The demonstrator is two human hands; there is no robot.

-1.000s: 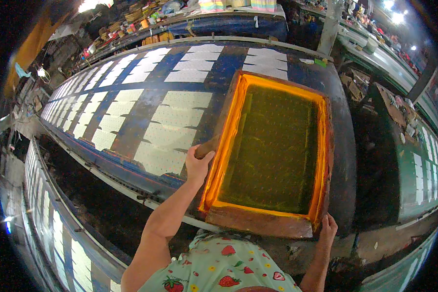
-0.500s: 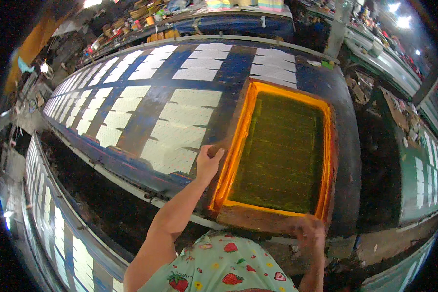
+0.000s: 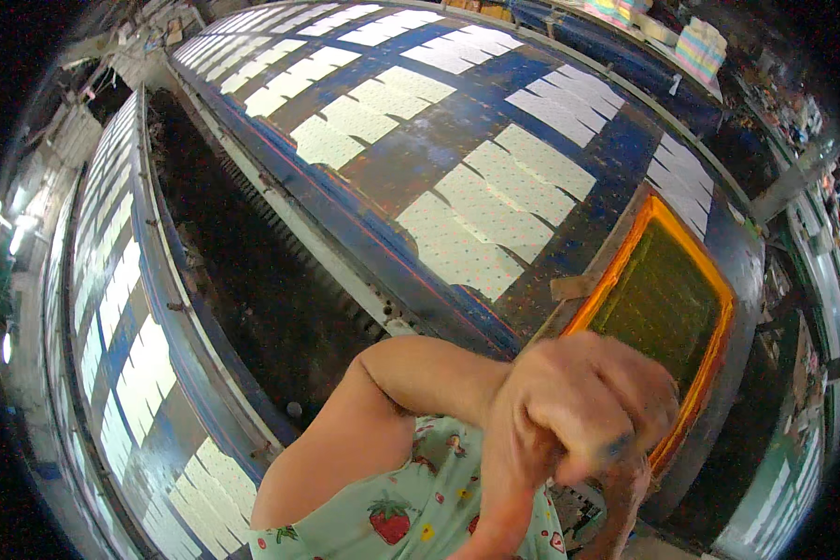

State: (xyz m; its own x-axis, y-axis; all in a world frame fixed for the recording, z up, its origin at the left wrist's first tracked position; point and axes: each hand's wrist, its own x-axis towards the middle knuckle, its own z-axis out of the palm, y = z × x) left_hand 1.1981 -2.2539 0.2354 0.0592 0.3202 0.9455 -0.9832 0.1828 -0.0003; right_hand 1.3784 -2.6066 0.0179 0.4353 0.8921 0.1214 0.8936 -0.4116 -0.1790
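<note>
My left hand [image 3: 579, 401] is raised close to the view, its fingers curled and slightly blurred. Whatever may be inside them is hidden. Behind and below it, part of my right hand [image 3: 633, 481] shows near the frame's near end, with its fingers covered. A screen-printing frame [image 3: 730, 308] with orange-stained edges and a dark yellow-green mesh lies on the long table, partly blocked by my left hand. A small wooden block [image 3: 569, 287] juts from its left side. White dotted fabric pieces [image 3: 495, 210] lie left of the frame.
The long dark table [image 3: 383, 233] stretches to the far left, with several rows of white pieces. A metal rail [image 3: 299, 238] runs along its near edge. Beyond a dark gap stands another table [image 3: 191, 345] with similar pieces. Striped stacks [image 3: 700, 49] sit at the back right.
My view has swung left, so the frame now sits farther right. My left hand has left the frame's left side and come up close in front of it. The right hand is now mostly hidden.
</note>
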